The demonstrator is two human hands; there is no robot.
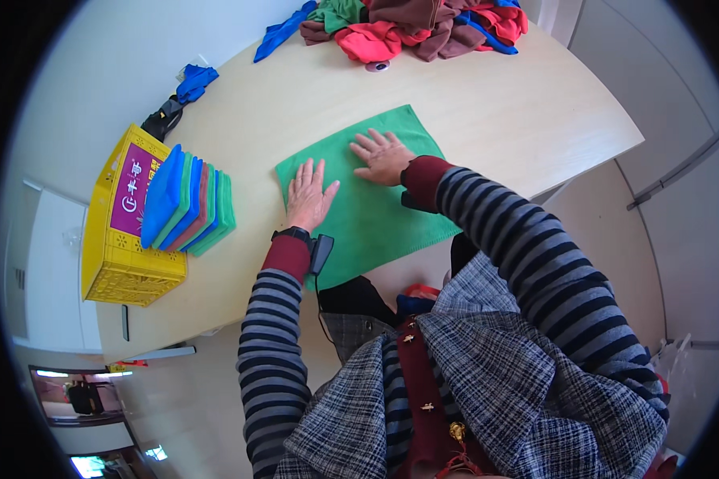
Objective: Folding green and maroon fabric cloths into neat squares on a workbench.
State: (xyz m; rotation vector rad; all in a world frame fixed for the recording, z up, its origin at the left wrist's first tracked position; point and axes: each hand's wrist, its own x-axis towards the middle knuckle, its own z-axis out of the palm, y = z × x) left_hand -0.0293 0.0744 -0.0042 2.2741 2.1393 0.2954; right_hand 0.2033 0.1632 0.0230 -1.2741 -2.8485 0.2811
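Observation:
A green cloth lies spread out on the pale table in front of me, its near edge hanging over the table's rim. My left hand rests on the cloth's left part, fingers stretched out and pointing away from me. Flat on the upper middle of the cloth is my right hand, its fingers spread toward the left. Neither hand grips anything. Left of the cloth stands a stack of folded cloths in blue, green and brown, leaning by a yellow crate.
The yellow plastic crate with a purple label stands at the table's left side. A heap of crumpled red, brown, blue and green cloths lies at the far edge. Behind the crate are a blue cloth and a black item.

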